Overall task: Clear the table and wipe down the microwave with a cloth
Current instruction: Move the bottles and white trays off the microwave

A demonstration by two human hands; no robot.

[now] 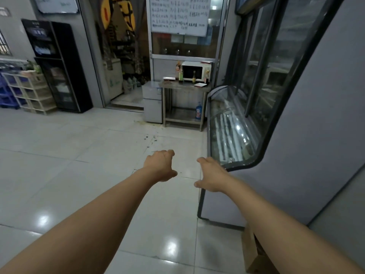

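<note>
The microwave (197,70) stands far ahead of both hands, up beyond them at the back of the room, on the right part of a steel counter (185,86). In front of its door stand a green bottle (181,75) and a dark bottle (194,76), and a white card (200,84) lies flat near the counter's front edge, while a flat tray (169,78) sits at the counter's left end. On the lower shelf, a blue bottle (198,110) stands at the right. A small grey cabinet (152,101) sits just left of the counter. The left hand (161,166) and the right hand (211,175) reach forward over the tiled floor (79,155), near each other but apart, fingers loosely curled, holding nothing. Just right of the right hand runs a glass-fronted display case (233,131). Well to the left of the left hand stand a black cabinet (59,66) and a beige rack (31,91). A whiteboard (178,14) hangs above the microwave.
</note>
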